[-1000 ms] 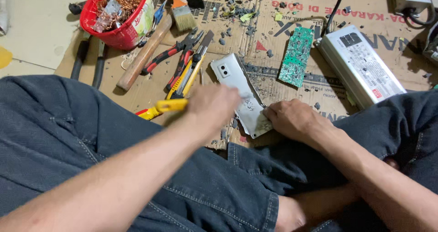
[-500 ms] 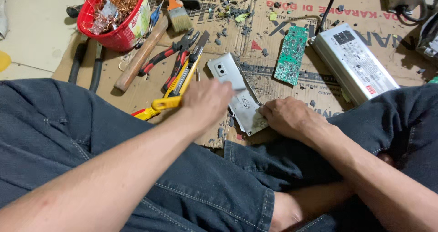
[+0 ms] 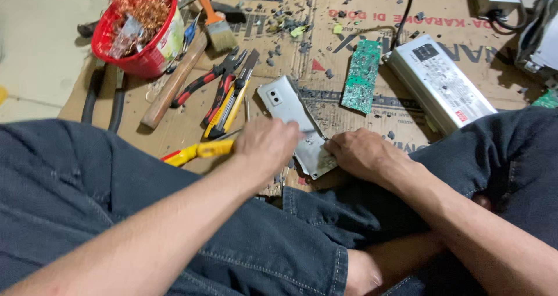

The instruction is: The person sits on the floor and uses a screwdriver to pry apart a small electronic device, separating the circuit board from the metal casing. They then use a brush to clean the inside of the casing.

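Denim-clad knees frame the near edge, the person seated cross-legged on flattened cardboard (image 3: pixel 174 133), brown, printed and littered with dark chips. Left hand (image 3: pixel 267 145) is curled over the near left edge of a silver phone shell (image 3: pixel 288 107), a thin rounded metal plate lying on the cardboard between the knees; what the fingers grip cannot be told. Right hand (image 3: pixel 363 153) lies half-closed, fingertips pressing the shell's lower right corner. Yellow-handled screwdriver (image 3: pixel 197 152) lies just left of the left hand. Farther out lie red-handled pliers (image 3: pixel 212 81), a wooden hammer handle (image 3: pixel 171 86), a green circuit board (image 3: pixel 360 84), a ribbed grey metal power unit (image 3: pixel 439 81) and a red basket (image 3: pixel 139 63) of copper wire.
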